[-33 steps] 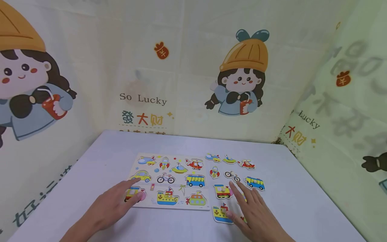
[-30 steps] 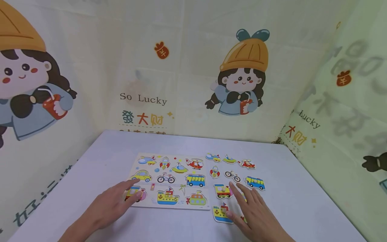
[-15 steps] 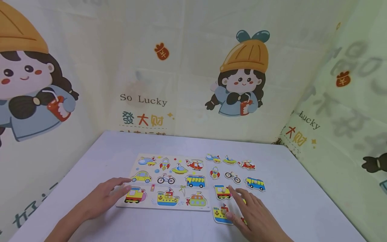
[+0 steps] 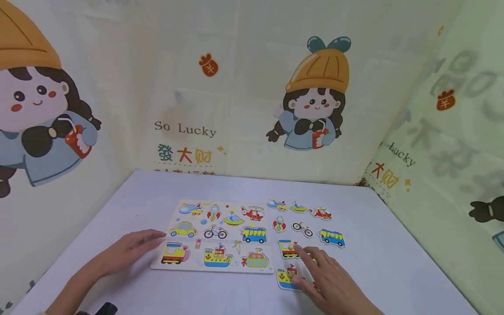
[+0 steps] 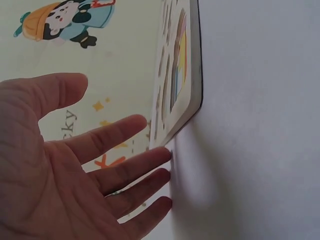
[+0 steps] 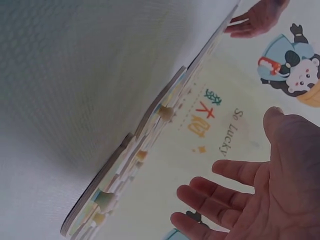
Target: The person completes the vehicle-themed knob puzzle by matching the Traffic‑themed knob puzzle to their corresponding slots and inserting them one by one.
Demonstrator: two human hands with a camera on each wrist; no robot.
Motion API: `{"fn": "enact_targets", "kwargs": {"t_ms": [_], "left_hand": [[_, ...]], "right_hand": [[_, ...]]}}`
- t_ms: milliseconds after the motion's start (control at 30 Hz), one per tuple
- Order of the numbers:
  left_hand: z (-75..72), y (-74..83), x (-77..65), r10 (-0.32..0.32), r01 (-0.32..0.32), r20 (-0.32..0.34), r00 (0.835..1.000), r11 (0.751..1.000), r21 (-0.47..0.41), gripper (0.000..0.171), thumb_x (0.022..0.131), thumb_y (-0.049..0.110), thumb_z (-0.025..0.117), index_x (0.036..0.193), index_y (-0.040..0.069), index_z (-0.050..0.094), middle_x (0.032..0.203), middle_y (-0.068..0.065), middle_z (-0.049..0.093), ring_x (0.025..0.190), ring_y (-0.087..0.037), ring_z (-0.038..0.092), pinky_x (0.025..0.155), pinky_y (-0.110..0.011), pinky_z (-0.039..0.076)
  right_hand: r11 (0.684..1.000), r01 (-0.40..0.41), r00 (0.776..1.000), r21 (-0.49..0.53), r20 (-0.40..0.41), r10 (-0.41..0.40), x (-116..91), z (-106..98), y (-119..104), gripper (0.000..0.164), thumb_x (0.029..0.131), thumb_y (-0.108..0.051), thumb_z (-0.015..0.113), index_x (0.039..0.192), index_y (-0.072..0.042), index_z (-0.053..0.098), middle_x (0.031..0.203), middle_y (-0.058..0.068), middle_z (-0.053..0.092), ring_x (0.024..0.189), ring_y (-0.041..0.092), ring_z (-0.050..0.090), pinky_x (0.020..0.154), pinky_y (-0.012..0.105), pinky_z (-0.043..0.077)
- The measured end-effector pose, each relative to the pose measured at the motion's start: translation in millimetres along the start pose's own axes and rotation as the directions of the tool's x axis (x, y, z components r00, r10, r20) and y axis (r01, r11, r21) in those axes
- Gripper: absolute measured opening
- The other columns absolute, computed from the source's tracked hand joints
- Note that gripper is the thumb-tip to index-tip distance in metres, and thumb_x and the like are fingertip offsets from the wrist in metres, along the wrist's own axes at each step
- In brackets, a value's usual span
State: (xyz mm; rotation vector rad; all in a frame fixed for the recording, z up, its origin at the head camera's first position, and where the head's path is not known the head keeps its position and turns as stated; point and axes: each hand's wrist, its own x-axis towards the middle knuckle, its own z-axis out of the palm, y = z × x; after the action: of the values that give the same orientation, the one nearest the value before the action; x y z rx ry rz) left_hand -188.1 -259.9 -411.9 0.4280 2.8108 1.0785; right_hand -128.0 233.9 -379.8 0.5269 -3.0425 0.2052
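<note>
I have both hands released, each with its fingers loosely spread and nothing in its grasp; the puzzle board [image 4: 234, 235] lies flat on the bench [image 4: 220, 293] and serves as my landmark; the left hand [image 4: 131, 249] is just beside the board's left edge, though from my feeds I cannot tell whether a fingertip touches it; the right hand [image 4: 328, 280] hangs to the right of the board, palm turned toward it, near the train piece [image 4: 286, 250] and the ship piece [image 4: 285, 278], both close to the board's right edge; I read the rocket piece [image 4: 279, 223] just right of the board, with the bicycle piece [image 4: 302, 229] and the bus piece [image 4: 332, 238] farther out; the plane piece [image 4: 277, 204] lies by the board's far right corner, the saucer piece [image 4: 298, 207] and helicopter piece [image 4: 321, 213] farther right of it; beyond the board hangs a printed cloth [image 4: 244, 131].
</note>
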Motion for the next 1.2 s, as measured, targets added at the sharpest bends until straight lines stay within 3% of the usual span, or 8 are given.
{"fn": "enact_targets", "kwargs": {"t_ms": [167,433,567,667,800,900,1033,1200], "left_hand": [[-7.8,-6.7,3.8,-0.005,0.006,0.049,0.999,1.0,-0.025,0.043,0.104,0.034,0.058,0.132,0.002,0.065,0.135,-0.021,0.063,0.122,-0.042,0.058,0.093,-0.059,0.054],[-18.8,-21.3,10.1,-0.007,0.018,0.127,0.992,0.996,-0.084,0.042,0.099,0.029,0.066,0.133,0.004,0.064,0.135,-0.018,0.062,0.127,-0.042,0.054,0.096,-0.057,0.053],[-22.0,-27.6,12.5,-0.018,0.032,0.162,0.987,0.996,-0.082,0.041,0.098,0.03,0.068,0.131,0.008,0.065,0.135,-0.014,0.062,0.127,-0.041,0.052,0.097,-0.058,0.052],[-23.4,-31.0,14.2,0.002,0.011,0.186,0.983,0.998,-0.066,0.038,0.097,0.03,0.069,0.129,0.01,0.066,0.132,-0.011,0.064,0.126,-0.04,0.053,0.096,-0.055,0.053],[-23.6,-34.1,17.0,0.066,-0.055,0.188,0.98,0.997,-0.061,0.033,0.096,0.028,0.071,0.125,0.012,0.069,0.128,-0.006,0.065,0.123,-0.037,0.055,0.093,-0.034,0.054],[-22.8,-34.9,18.7,0.088,-0.077,0.178,0.98,0.995,-0.067,0.032,0.095,0.028,0.072,0.124,0.015,0.069,0.127,-0.003,0.065,0.121,-0.026,0.057,0.09,-0.022,0.051],[-21.4,-35.6,19.4,0.099,-0.089,0.171,0.98,0.994,-0.062,0.033,0.094,0.03,0.073,0.124,0.017,0.069,0.127,-0.001,0.064,0.118,-0.01,0.056,0.092,-0.02,0.05],[-19.7,-36.5,18.2,0.113,-0.104,0.157,0.981,0.993,-0.063,0.035,0.094,0.03,0.074,0.125,0.016,0.068,0.128,-0.003,0.064,0.12,-0.02,0.057,0.092,-0.02,0.05]], "right_hand": [[1.0,0.02,1.0,-0.003,-0.002,-0.02,1,0,1,0.077,0.094,-0.071,0.052,0.156,-0.027,0.042,0.132,-0.005,0.052,0.111,0.015,0.053,0.095,0.047,0.054],[0.996,0.094,0.995,0.006,-0.014,-0.094,5,3,5,0.065,0.099,-0.066,0.05,0.15,-0.026,0.051,0.128,-0.009,0.054,0.109,0.011,0.055,0.093,0.042,0.056],[0.992,0.126,0.992,0.023,0.018,-0.126,10,3,7,0.063,0.099,-0.063,0.051,0.148,-0.024,0.053,0.122,-0.01,0.055,0.095,0.006,0.052,0.087,0.037,0.056],[0.99,0.125,0.99,0.062,0.053,-0.129,15,2,7,0.061,0.1,-0.063,0.051,0.147,-0.026,0.054,0.123,-0.008,0.056,0.095,0.007,0.053,0.087,0.038,0.057],[0.984,0.121,0.987,0.13,0.088,-0.133,20,4,8,0.057,0.1,-0.062,0.05,0.144,-0.026,0.057,0.129,-0.005,0.059,0.109,0.014,0.058,0.094,0.047,0.056],[0.979,0.124,0.983,0.163,0.111,-0.143,24,6,11,0.052,0.101,-0.06,0.051,0.139,-0.025,0.061,0.127,-0.008,0.061,0.111,0.015,0.059,0.095,0.048,0.055],[0.969,0.156,0.975,0.191,0.126,-0.181,28,10,16,0.046,0.1,-0.056,0.056,0.131,-0.023,0.066,0.111,-0.018,0.063,0.101,0.006,0.058,0.089,0.037,0.055],[0.948,0.226,0.961,0.224,0.111,-0.255,31,14,20,0.041,0.097,-0.053,0.064,0.122,-0.02,0.07,0.097,-0.024,0.059,0.09,0.0,0.055,0.08,0.028,0.052]]}}
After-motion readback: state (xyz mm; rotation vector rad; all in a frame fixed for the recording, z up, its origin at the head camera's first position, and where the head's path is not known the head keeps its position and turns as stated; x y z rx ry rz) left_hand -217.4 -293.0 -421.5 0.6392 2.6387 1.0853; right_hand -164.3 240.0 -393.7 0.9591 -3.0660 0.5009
